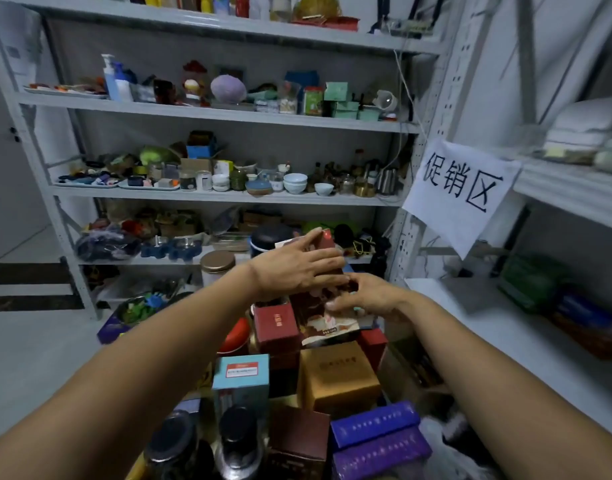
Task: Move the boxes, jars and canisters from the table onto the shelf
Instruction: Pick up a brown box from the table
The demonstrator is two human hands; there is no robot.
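The shelf [228, 196] stands beyond both hands, and its boards are already crowded. On the board just behind the hands, a black canister [273, 237] sits past the left fingertips.

Below the hands and nearer to us is the pile waiting to be moved: purple boxes [377, 441], a tan box [337, 375], a teal box [240, 375], a small red box [276, 323] under the left hand, and dark-lidded jars [172, 441] closest to us. They cover the tabletop almost fully.

The dark red box [316, 306] is between the two hands, tilted, with its upper corner toward the shelf. We cannot tell if its lower end touches the boxes under it.

Our left hand [294, 271] lies flat on the box with straight fingers, only pressing. Our right hand [370, 296] holds the lower right edge with thumb and curled fingers.

We judge that the step is to carry this box to the shelf. To do it well, the right hand should bear the weight while the left steadies it. We should raise the box clear of the small red box before going forward, and bring it upright. We should set it in a gap without pushing its neighbours. The hands hide the place behind them, so we must look first.
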